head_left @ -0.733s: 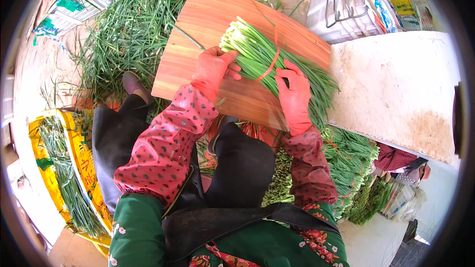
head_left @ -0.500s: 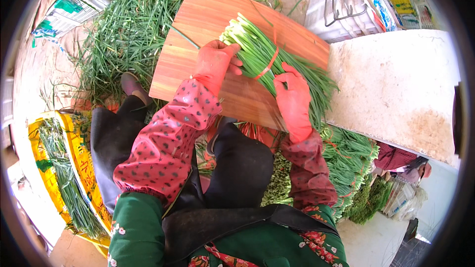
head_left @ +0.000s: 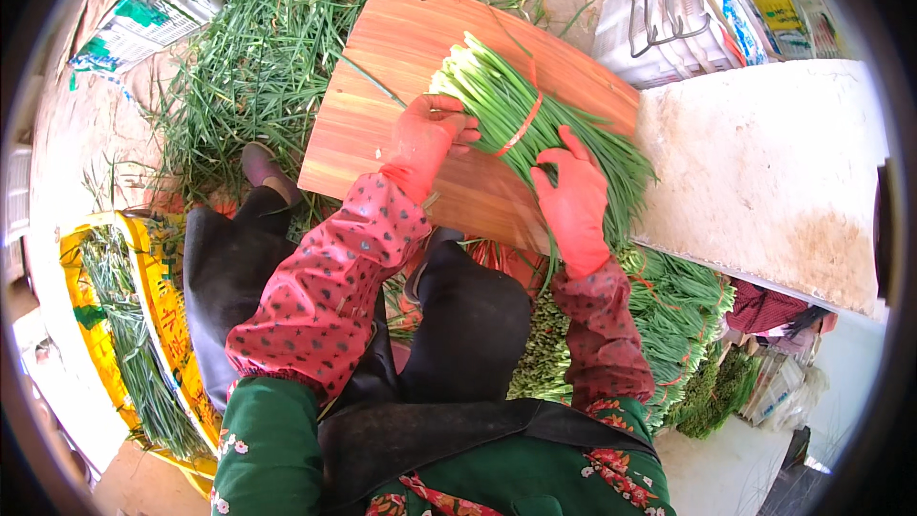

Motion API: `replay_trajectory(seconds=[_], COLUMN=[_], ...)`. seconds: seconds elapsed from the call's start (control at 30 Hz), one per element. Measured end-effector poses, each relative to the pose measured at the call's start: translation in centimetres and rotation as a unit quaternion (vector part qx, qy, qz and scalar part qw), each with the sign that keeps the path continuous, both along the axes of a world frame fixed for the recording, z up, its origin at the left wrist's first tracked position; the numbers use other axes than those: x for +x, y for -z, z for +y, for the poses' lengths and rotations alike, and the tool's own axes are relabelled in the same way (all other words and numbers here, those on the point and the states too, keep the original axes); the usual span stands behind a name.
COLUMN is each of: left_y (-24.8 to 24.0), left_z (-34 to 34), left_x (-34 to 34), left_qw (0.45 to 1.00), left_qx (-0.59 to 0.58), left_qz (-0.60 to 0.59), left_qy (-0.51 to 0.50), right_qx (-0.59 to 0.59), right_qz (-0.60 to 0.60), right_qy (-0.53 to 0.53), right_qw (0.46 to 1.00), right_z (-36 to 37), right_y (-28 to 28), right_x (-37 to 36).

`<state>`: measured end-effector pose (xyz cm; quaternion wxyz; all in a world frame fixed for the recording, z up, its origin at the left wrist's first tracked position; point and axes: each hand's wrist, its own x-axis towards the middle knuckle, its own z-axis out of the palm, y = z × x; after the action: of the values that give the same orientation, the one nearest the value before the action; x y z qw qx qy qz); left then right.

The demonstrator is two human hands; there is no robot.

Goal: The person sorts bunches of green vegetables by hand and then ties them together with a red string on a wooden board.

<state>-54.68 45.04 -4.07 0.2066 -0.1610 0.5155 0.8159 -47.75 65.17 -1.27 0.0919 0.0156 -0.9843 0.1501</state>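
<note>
A bundle of long green garlic chives lies slantwise on a reddish wooden board, pale stem ends at the upper left, leaves fanning to the lower right. A red band circles its middle. My left hand, in an orange-red rubber glove, is at the near side of the stem ends, fingers loosely bent and slightly apart. My right hand, gloved alike, rests against the leafy part just right of the band, thumb and forefinger apart. A loose chive blade lies on the board beside my left hand.
Loose chives are heaped on the floor beyond the board. A yellow bag with chives stands at left. Tied bundles are stacked beside my right arm. A stained white board and a white container stand at right.
My right hand has spread its thumb and forefinger wider and drawn slightly away from the band. The left hand has shifted a little along the stems. The bundle stays on the board.
</note>
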Motion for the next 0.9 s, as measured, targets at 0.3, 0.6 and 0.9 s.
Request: replay_trajectory(seconds=[0.3, 0.6, 0.9], left_y=[-0.4, 1.8, 1.7], left_z=[1.1, 3.6, 0.1], left_x=[-0.4, 2.1, 3.7], left_qw=[0.991, 0.983, 0.975], left_qx=[0.115, -0.030, -0.032], left_qz=[-0.029, -0.055, -0.083], left_qy=[-0.056, 0.174, 0.201], right_qx=[-0.037, -0.018, -0.044], right_qz=[0.073, 0.057, 0.136], right_qy=[-0.027, -0.050, -0.055], right_qw=[0.996, 0.997, 0.988], right_z=[0.4, 1.8, 1.9], right_y=[2.4, 3.9, -1.2], right_x=[-1.5, -1.0, -0.5])
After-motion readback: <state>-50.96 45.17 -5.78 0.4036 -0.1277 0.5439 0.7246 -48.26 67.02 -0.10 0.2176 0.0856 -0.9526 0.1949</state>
